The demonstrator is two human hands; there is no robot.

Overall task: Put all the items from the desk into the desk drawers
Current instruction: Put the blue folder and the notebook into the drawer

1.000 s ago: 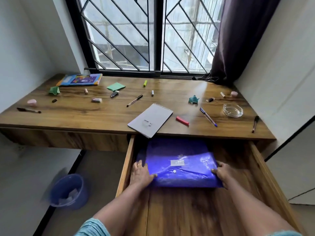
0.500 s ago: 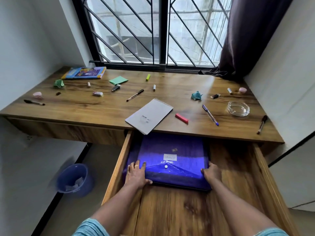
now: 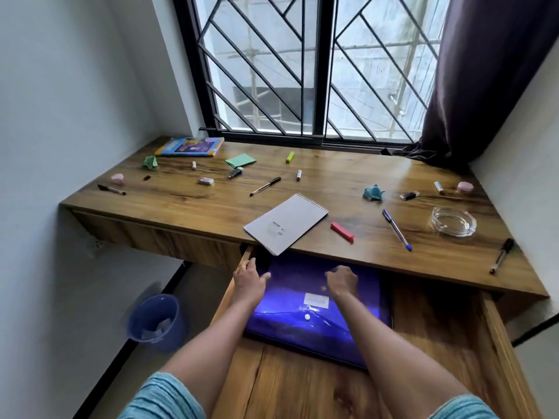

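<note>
A blue plastic folder point(image 3: 314, 322) lies flat at the back left of the open wooden drawer point(image 3: 496, 337). My left hand point(image 3: 248, 281) hovers over the folder's left edge with fingers stretched forward, holding nothing. My right hand point(image 3: 342, 280) hangs above the folder's middle, fingers loosely curled and empty. Just beyond them a grey spiral notepad point(image 3: 286, 226) overhangs the front edge of the desk point(image 3: 187, 204). A red eraser-like stick point(image 3: 342, 232), a blue pen point(image 3: 397, 230), a glass ashtray point(image 3: 452, 221) and a black marker point(image 3: 502, 256) lie to the right.
Further back lie a black pen point(image 3: 265, 186), a teal paper shape point(image 3: 374, 193), green notes point(image 3: 240, 160), a colourful book point(image 3: 190, 146) and several small erasers, caps and USB sticks. A blue bin point(image 3: 154, 319) stands on the floor at the left. Walls close in on both sides.
Both hands let go of the folder's front corners and rose forward over it toward the desk edge. The folder stays in the drawer. The view tilted up.
</note>
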